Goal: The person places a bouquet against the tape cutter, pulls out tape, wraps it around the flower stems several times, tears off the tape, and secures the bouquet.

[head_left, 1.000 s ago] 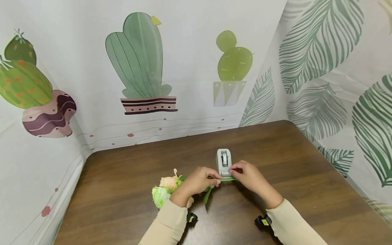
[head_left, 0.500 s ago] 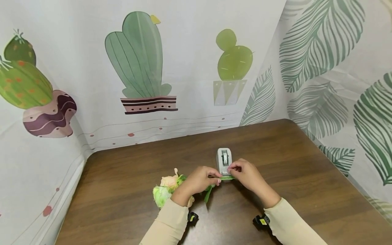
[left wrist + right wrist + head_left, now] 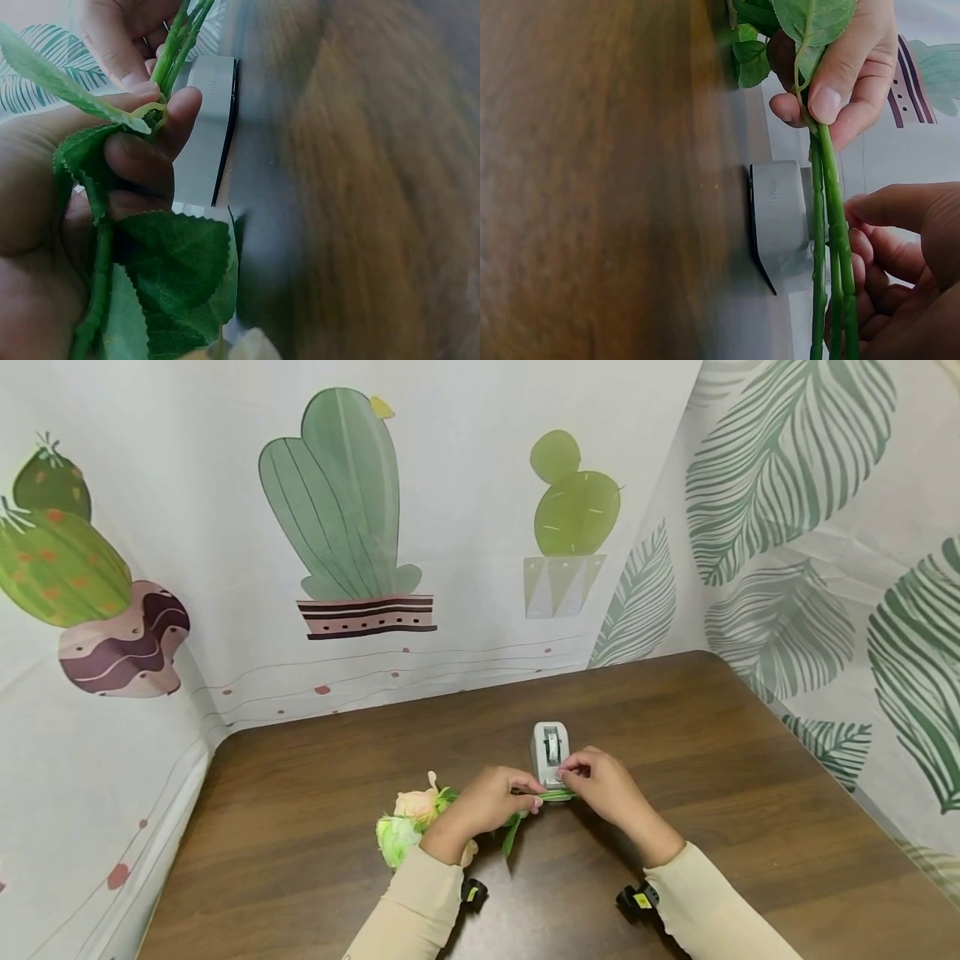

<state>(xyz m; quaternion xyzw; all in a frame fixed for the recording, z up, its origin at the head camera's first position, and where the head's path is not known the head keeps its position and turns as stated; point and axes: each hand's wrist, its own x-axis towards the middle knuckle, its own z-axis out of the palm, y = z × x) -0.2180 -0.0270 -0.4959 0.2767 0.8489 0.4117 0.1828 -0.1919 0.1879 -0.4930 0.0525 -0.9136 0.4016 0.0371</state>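
My left hand [image 3: 487, 802] pinches the green stems [image 3: 832, 240] of a bunch of flowers between thumb and fingers. The pale peach and light green blooms [image 3: 416, 806] lie to its left, partly behind the forearm; leaves [image 3: 176, 262] hang below the grip. Just behind the stems stands a grey-white tape dispenser [image 3: 542, 760] with a tape roll [image 3: 552, 747] in it. My right hand [image 3: 607, 789] is at the dispenser's front end, thumb and forefinger pinched together on what looks like the tape's end. The clear tape itself is hard to see.
The brown wooden table [image 3: 315, 793] extends around both hands. A white cloth [image 3: 472, 527] printed with cacti and leaves hangs along its far and side edges. Black wrist cameras [image 3: 637, 902] sit under the sleeves, near the tabletop.
The right hand shifted slightly back and left along the dispenser's front, then stayed nearly still. The left hand keeps its grip on the stems. The view tilted a little.
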